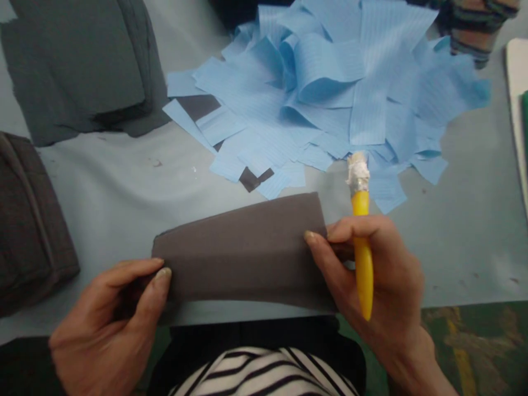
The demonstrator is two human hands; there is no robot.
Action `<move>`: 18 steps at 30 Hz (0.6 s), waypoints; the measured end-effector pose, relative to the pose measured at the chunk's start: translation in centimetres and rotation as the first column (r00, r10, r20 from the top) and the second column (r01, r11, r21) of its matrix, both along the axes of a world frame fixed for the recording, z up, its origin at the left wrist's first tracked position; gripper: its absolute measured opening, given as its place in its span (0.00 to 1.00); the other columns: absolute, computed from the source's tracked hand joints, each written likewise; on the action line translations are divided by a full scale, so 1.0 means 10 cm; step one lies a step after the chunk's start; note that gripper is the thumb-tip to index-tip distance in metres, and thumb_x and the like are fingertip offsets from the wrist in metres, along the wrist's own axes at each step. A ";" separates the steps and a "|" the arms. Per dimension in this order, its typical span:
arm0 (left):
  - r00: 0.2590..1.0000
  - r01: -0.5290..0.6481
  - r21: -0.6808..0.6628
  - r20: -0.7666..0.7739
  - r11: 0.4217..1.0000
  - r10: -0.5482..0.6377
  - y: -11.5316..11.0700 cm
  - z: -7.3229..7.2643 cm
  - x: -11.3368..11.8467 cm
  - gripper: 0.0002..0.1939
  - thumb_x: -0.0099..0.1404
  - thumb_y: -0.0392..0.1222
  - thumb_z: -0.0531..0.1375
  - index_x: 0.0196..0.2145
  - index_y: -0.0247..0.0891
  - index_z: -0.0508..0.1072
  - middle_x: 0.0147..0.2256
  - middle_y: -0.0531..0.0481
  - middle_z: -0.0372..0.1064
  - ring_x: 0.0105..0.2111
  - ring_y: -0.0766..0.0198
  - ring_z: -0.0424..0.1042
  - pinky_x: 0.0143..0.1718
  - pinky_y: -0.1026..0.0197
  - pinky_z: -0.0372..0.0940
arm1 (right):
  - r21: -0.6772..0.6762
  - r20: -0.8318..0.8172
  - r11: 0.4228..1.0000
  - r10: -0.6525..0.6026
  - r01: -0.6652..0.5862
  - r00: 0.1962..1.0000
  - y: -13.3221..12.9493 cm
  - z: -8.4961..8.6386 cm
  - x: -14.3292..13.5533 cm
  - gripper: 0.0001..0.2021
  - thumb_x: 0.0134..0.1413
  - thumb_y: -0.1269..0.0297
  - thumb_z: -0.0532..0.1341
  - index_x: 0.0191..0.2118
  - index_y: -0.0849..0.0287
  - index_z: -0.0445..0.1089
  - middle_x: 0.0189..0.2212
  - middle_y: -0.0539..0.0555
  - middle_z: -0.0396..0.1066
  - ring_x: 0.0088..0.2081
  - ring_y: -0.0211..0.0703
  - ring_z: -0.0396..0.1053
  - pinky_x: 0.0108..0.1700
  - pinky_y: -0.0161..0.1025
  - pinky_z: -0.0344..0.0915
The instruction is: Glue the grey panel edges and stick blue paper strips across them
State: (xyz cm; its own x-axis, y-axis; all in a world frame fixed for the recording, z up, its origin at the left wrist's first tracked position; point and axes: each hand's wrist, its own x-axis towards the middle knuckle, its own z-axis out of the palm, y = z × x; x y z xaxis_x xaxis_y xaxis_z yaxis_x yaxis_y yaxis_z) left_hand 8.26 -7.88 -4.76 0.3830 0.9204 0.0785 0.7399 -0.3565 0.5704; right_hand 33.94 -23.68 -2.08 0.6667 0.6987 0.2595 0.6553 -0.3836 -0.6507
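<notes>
A dark grey-brown fabric piece (243, 253), flat and tapering to the left, is stretched between both hands at the table's near edge. My left hand (115, 313) pinches its left end between thumb and forefinger. At the right end, my right hand (371, 269) pinches the edge the same way. That hand also carries a small brush with a yellow handle (363, 269), tucked upright among the fingers. White residue coats the brush's metal collar and bristles (358, 168).
A loose heap of light blue striped fabric strips (322, 93) covers the table's far middle, with dark scraps (253, 179) by it. Stacked dark grey fabric (86, 66) lies at far left, and a folded brown checked fabric (31, 225) nearer. The grey tabletop (466, 231) ends close to me.
</notes>
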 end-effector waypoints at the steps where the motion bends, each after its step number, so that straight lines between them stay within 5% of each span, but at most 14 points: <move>1: 0.999 -0.031 0.006 0.015 1.000 0.031 0.00 0.04 0.05 0.12 0.65 0.50 0.70 0.45 0.46 0.82 0.40 0.54 0.82 0.36 0.59 0.79 0.37 0.59 0.72 | 0.008 -0.015 1.000 -0.004 0.005 1.000 0.00 -0.02 0.00 0.10 0.65 0.66 0.67 0.38 0.51 0.65 0.26 0.43 0.70 0.22 0.36 0.71 0.24 0.31 0.68; 6: 0.998 0.009 -0.045 0.059 0.999 -0.006 0.04 0.19 0.19 0.08 0.67 0.47 0.68 0.41 0.43 0.84 0.34 0.58 0.82 0.30 0.66 0.77 0.33 0.65 0.69 | 0.074 -0.042 0.997 0.005 -0.002 0.999 0.02 -0.07 0.03 0.11 0.62 0.66 0.70 0.35 0.51 0.65 0.24 0.42 0.68 0.21 0.35 0.70 0.24 0.30 0.67; 18: 0.974 0.039 -0.174 0.225 0.984 0.001 0.08 0.24 0.25 0.06 0.67 0.41 0.68 0.40 0.39 0.83 0.32 0.60 0.82 0.28 0.71 0.75 0.30 0.70 0.69 | 0.112 -0.047 0.993 -0.030 0.035 0.998 0.02 -0.10 0.05 0.12 0.59 0.63 0.71 0.33 0.51 0.66 0.24 0.43 0.67 0.23 0.36 0.64 0.27 0.34 0.64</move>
